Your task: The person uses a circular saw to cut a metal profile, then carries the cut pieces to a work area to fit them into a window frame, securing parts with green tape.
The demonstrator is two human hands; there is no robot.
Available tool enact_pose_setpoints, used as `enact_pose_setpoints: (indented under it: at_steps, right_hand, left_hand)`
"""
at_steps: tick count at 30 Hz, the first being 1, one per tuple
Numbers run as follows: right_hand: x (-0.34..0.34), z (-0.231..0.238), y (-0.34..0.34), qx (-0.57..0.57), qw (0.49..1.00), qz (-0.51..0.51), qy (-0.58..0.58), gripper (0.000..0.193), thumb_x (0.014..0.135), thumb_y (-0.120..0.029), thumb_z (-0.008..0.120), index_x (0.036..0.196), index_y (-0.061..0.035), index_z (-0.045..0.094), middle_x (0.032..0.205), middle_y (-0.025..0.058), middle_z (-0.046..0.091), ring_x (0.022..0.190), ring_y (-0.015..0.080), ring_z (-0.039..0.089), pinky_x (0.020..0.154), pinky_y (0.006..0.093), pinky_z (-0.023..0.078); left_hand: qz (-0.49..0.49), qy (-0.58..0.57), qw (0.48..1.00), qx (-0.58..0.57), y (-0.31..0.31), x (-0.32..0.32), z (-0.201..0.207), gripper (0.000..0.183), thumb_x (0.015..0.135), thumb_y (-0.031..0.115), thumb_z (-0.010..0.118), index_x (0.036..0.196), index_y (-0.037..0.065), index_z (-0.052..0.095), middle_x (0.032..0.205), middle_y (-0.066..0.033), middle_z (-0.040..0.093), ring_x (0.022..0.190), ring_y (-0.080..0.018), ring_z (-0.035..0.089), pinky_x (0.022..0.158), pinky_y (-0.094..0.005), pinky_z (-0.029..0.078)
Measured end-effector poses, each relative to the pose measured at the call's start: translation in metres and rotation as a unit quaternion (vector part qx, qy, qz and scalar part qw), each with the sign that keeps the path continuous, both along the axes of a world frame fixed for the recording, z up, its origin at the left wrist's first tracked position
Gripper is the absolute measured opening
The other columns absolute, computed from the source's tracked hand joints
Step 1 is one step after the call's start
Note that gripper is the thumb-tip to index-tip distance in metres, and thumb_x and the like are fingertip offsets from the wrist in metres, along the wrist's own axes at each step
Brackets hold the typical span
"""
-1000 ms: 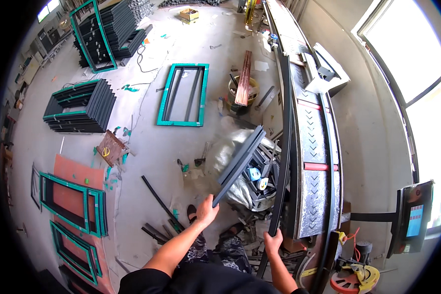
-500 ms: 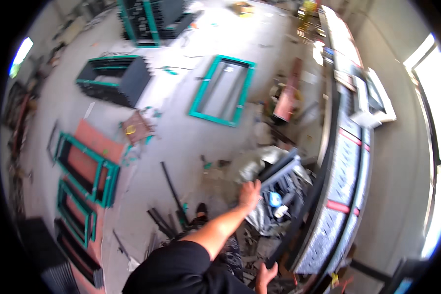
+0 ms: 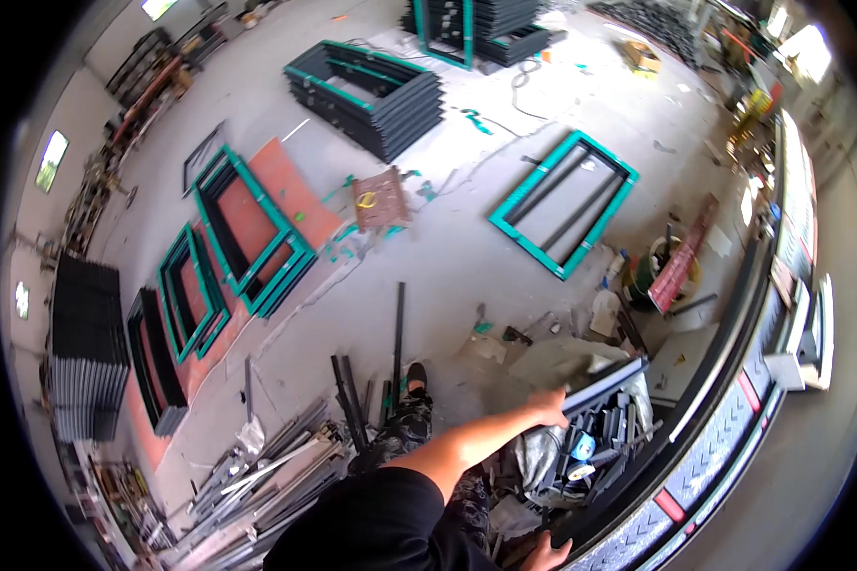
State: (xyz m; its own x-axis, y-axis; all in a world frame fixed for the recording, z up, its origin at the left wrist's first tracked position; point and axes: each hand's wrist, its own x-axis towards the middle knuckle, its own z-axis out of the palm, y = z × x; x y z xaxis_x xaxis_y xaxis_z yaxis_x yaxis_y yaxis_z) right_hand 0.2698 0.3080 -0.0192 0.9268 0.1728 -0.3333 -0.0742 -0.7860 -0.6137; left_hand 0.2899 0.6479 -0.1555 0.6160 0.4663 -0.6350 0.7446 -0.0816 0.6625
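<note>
My left hand [image 3: 548, 409] is closed on one end of a short dark grey metal profile [image 3: 604, 381]. That piece lies over an open silvery sack [image 3: 535, 457] filled with dark offcuts [image 3: 617, 426] and a blue-and-white roll [image 3: 582, 447]. Low in the picture, my right hand [image 3: 546, 554] has its fingers curled at the near end of a long black profile [image 3: 628, 495]. This long piece runs along the edge of the bench at right; my grip on it is partly hidden.
Grey profile lengths [image 3: 267, 476] lie on the floor at left. Green-edged frames [image 3: 257, 238] rest on a reddish sheet, and another frame [image 3: 564, 205] lies ahead. Stacked frames [image 3: 367, 100] stand farther off. Wrapped profiles [image 3: 705, 476] line the bench; a bucket [image 3: 643, 281] stands beyond the sack.
My view has swung left, so the scene sits farther right. The profile in my left hand has turned to lie flatter across the sack. My right hand stays at the long profile's near end.
</note>
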Motion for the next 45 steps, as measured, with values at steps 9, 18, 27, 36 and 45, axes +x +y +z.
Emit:
enact_pose_setpoints:
  at_steps: [9, 18, 27, 36, 45]
  right_hand:
    - [-0.011, 0.03, 0.134, -0.068, 0.977, 0.198, -0.049, 0.05, 0.077, -0.011, 0.077, 0.118, 0.0122, 0.059, 0.104, 0.0203, 0.069, 0.089, 0.0239, 0.065, 0.082, 0.0362, 0.053]
    - [-0.109, -0.014, 0.316, 0.105, 0.905, 0.392, 0.126, 0.026, 0.071, -0.006, 0.073, 0.081, -0.0037, 0.05, 0.054, 0.0028, 0.05, 0.037, 0.0147, 0.047, 0.034, 0.031, 0.036]
    - [-0.22, -0.003, 0.468, 0.03, 0.82, 0.515, 0.249, 0.025, 0.073, -0.012, 0.075, 0.079, -0.0038, 0.053, 0.055, 0.0047, 0.053, 0.039, 0.017, 0.051, 0.037, 0.0318, 0.039]
    - [-0.303, -0.032, 0.624, -0.097, 0.76, 0.57, 0.297, 0.026, 0.072, -0.014, 0.079, 0.082, -0.0001, 0.059, 0.06, 0.0048, 0.054, 0.046, 0.0158, 0.051, 0.044, 0.0317, 0.041]
    - [-0.379, -0.065, 0.803, -0.172, 0.731, 0.574, 0.326, 0.032, 0.071, -0.02, 0.081, 0.081, 0.0001, 0.059, 0.062, 0.0069, 0.059, 0.044, 0.0164, 0.052, 0.04, 0.0325, 0.042]
  left_hand:
    - [0.183, -0.22, 0.911, -0.298, -0.014, -0.284, 0.021, 0.076, 0.072, 0.022, 0.084, 0.135, 0.001, 0.049, 0.121, -0.0117, 0.06, 0.113, -0.0248, 0.055, 0.1, -0.0392, 0.041]
    - [0.619, -0.4, 0.611, -0.289, 0.019, -0.557, 0.103, 0.041, 0.079, 0.028, 0.077, 0.108, 0.004, 0.061, 0.094, -0.009, 0.065, 0.084, -0.0214, 0.065, 0.073, -0.0366, 0.053]
    - [0.783, -0.389, 0.463, -0.15, 0.035, -0.688, 0.148, 0.044, 0.083, 0.027, 0.073, 0.115, 0.002, 0.056, 0.094, -0.0111, 0.065, 0.077, -0.0241, 0.066, 0.067, -0.0411, 0.057]
    - [0.861, -0.373, 0.293, -0.185, 0.035, -0.722, 0.071, 0.045, 0.082, 0.034, 0.073, 0.111, 0.003, 0.059, 0.092, -0.0109, 0.067, 0.078, -0.0259, 0.066, 0.069, -0.042, 0.057]
    - [0.878, -0.361, 0.183, -0.255, 0.194, -0.768, 0.076, 0.038, 0.082, 0.033, 0.074, 0.106, 0.005, 0.062, 0.089, -0.0104, 0.067, 0.076, -0.0267, 0.066, 0.067, -0.041, 0.056]
